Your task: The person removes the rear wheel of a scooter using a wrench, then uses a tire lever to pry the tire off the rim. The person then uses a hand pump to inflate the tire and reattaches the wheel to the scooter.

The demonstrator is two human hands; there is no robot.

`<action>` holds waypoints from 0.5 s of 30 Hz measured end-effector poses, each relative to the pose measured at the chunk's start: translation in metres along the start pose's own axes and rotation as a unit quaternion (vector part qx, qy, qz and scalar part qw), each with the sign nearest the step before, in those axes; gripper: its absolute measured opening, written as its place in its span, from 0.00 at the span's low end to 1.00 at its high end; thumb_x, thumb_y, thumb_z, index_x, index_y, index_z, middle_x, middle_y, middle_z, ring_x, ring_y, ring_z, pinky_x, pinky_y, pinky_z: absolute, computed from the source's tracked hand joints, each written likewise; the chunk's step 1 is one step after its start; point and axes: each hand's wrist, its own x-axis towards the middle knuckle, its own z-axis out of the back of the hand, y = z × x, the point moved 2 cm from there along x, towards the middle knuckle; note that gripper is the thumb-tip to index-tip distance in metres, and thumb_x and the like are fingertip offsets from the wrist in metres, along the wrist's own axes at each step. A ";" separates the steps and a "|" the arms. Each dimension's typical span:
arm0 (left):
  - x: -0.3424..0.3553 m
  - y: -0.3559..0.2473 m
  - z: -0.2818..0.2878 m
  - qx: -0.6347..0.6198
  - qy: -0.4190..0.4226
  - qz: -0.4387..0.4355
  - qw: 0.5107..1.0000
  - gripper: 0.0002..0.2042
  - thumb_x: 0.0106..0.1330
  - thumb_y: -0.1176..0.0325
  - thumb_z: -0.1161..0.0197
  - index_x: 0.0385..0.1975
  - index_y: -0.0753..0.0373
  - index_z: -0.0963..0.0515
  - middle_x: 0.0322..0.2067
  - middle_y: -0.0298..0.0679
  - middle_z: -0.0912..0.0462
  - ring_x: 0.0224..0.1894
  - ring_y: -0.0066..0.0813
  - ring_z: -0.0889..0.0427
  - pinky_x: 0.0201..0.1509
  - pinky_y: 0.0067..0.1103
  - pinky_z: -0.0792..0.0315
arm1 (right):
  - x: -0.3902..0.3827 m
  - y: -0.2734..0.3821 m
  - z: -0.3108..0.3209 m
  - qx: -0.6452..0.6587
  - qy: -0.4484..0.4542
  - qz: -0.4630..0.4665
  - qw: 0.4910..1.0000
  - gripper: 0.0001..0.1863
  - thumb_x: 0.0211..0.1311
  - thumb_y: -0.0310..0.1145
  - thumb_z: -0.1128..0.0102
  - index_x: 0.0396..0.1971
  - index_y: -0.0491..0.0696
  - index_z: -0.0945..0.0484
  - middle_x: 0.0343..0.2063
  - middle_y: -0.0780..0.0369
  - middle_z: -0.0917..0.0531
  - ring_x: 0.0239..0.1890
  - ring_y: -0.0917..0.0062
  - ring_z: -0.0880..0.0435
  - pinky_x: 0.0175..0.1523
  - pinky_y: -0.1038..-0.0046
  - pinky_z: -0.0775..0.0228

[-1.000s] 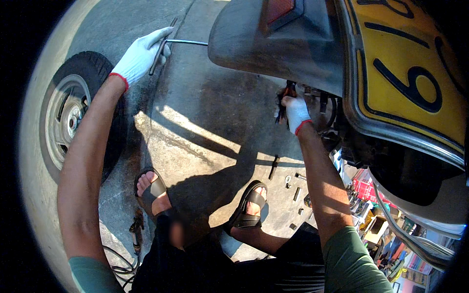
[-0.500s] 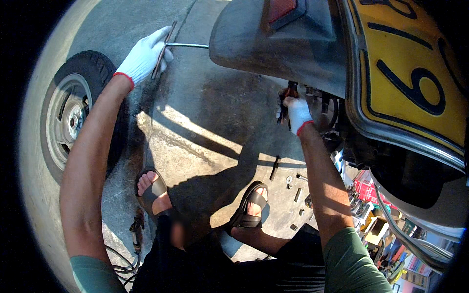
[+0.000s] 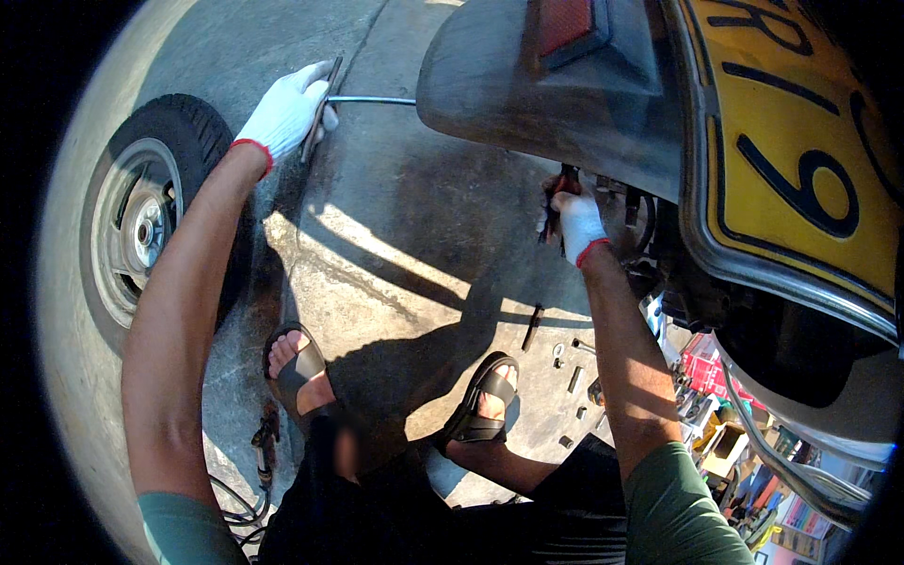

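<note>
My left hand [image 3: 285, 113], in a white knit glove with a red cuff, is closed round the crossbar of a T-handle wrench [image 3: 372, 99]. Its thin steel shaft runs right and goes behind the dark rear fender [image 3: 527, 94]; the tip is hidden there. Below the fender's lower edge, my gloved right hand [image 3: 579, 221] grips a tool with a dark red handle [image 3: 569, 179]. Its working end is hidden among dark parts under the fender, and I cannot tell its exact kind.
A yellow licence plate [image 3: 791, 160] and red reflector [image 3: 565, 24] are on the vehicle. A wheel with tyre [image 3: 141, 231] lies at left. An air hose fitting [image 3: 266, 443] is by my foot. Several sockets [image 3: 574, 379] and a dark bar [image 3: 533, 327] lie on the concrete. Cluttered tools [image 3: 725, 443] fill the lower right.
The hands, fender and plate all appear slightly farther right and lower, as the view has shifted. Both hands keep their grips, and the wrench shaft still reaches behind the fender.
</note>
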 end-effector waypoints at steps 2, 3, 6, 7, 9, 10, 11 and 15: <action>-0.012 0.000 0.003 -0.103 0.047 -0.050 0.992 0.20 0.72 0.69 0.50 0.63 0.60 0.30 0.40 0.49 0.16 0.38 0.35 0.17 0.52 0.30 0.27 | 0.002 -0.003 0.001 0.001 -0.007 -0.023 1.000 0.11 0.59 0.25 0.49 0.41 0.47 0.23 0.27 0.63 0.22 0.23 0.72 0.23 0.24 0.68 0.30; -0.011 0.006 0.004 0.047 -0.050 -0.226 0.972 0.21 0.70 0.75 0.50 0.63 0.57 0.30 0.39 0.46 0.16 0.39 0.36 0.17 0.53 0.30 0.27 | 0.001 -0.002 0.000 -0.005 -0.013 -0.018 1.000 0.11 0.59 0.26 0.49 0.41 0.46 0.23 0.27 0.63 0.22 0.23 0.72 0.22 0.23 0.68 0.30; -0.011 0.006 0.008 0.174 -0.120 -0.323 0.922 0.15 0.71 0.71 0.48 0.56 0.60 0.25 0.37 0.44 0.16 0.40 0.36 0.17 0.51 0.29 0.26 | 0.000 0.000 0.000 -0.012 -0.007 -0.003 1.000 0.11 0.59 0.26 0.48 0.41 0.46 0.24 0.26 0.62 0.22 0.22 0.72 0.22 0.23 0.68 0.30; -0.010 0.006 0.008 0.190 -0.118 -0.312 0.924 0.14 0.71 0.69 0.47 0.53 0.61 0.24 0.36 0.44 0.16 0.39 0.36 0.17 0.50 0.29 0.26 | 0.000 0.001 0.001 -0.007 0.010 0.003 1.000 0.10 0.59 0.27 0.48 0.41 0.46 0.24 0.25 0.62 0.22 0.21 0.71 0.22 0.23 0.67 0.30; -0.007 0.000 0.005 0.138 -0.036 -0.159 0.977 0.12 0.72 0.66 0.47 0.47 0.64 0.22 0.34 0.45 0.17 0.35 0.35 0.18 0.46 0.29 0.26 | 0.001 -0.002 0.006 -0.011 0.003 -0.016 1.000 0.10 0.60 0.27 0.48 0.41 0.46 0.24 0.24 0.62 0.22 0.20 0.71 0.23 0.23 0.67 0.30; -0.003 -0.004 0.005 0.108 0.009 -0.065 0.992 0.13 0.72 0.63 0.48 0.45 0.64 0.21 0.34 0.47 0.17 0.34 0.38 0.17 0.45 0.30 0.27 | 0.002 -0.005 0.008 -0.020 -0.020 -0.040 0.999 0.11 0.60 0.27 0.49 0.41 0.46 0.24 0.24 0.62 0.22 0.20 0.71 0.23 0.22 0.67 0.30; -0.001 -0.009 0.009 0.079 0.051 0.032 0.995 0.14 0.72 0.61 0.49 0.43 0.64 0.21 0.33 0.49 0.17 0.34 0.41 0.17 0.44 0.31 0.27 | 0.000 -0.001 0.002 -0.029 -0.039 -0.064 0.997 0.11 0.60 0.27 0.49 0.41 0.46 0.24 0.24 0.62 0.22 0.20 0.70 0.23 0.22 0.67 0.30; -0.006 0.000 0.000 -0.080 0.038 0.036 0.995 0.15 0.73 0.63 0.51 0.49 0.67 0.24 0.34 0.49 0.16 0.29 0.39 0.19 0.42 0.31 0.27 | -0.012 0.009 -0.006 0.008 0.002 -0.022 1.000 0.10 0.60 0.26 0.51 0.40 0.46 0.24 0.24 0.61 0.22 0.20 0.70 0.22 0.21 0.67 0.31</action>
